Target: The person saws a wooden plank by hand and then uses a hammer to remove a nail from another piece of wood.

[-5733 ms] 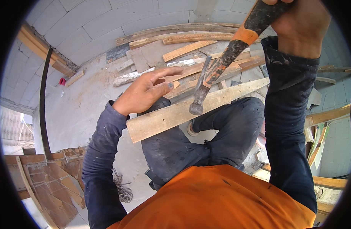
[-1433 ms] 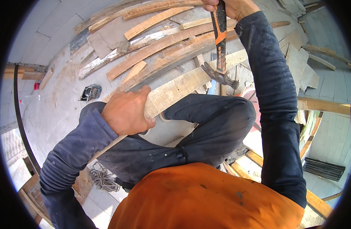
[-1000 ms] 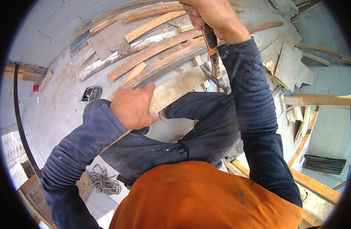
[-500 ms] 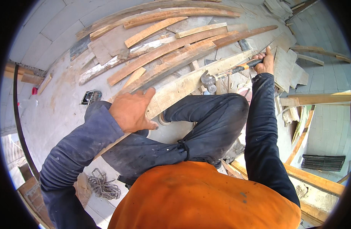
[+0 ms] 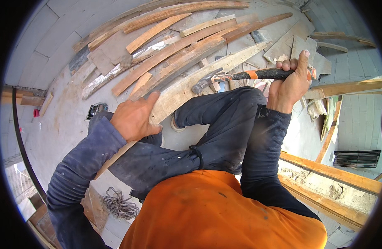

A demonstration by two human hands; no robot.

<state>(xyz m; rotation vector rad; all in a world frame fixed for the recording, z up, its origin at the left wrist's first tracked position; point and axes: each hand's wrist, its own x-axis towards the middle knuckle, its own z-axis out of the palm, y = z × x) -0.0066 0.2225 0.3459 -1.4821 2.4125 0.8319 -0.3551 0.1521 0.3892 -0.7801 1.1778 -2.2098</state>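
My left hand (image 5: 135,116) is closed around a long pale wooden board (image 5: 174,101), its thumb on the near edge and its fingers over the far one. The board runs slantwise past my bent knees, from beneath my left forearm up toward the far right. My right hand (image 5: 288,83) grips a claw hammer (image 5: 249,75) by its black and orange handle, thumb pointing up. The metal head of the hammer hangs over the board's near edge, close to my knee; whether it touches the wood I cannot tell.
Several timber lengths (image 5: 170,58) lie in a loose pile beyond the board. A small dark box (image 5: 97,110) sits left of my knee. Bent metal rods (image 5: 120,203) are bundled at the lower left. Timber rails (image 5: 332,174) border a rough masonry strip at the right.
My right hand has drawn nearer to me, and the hammer has swung leftward to lie more level, its head farther left along the board. My left hand keeps its hold.
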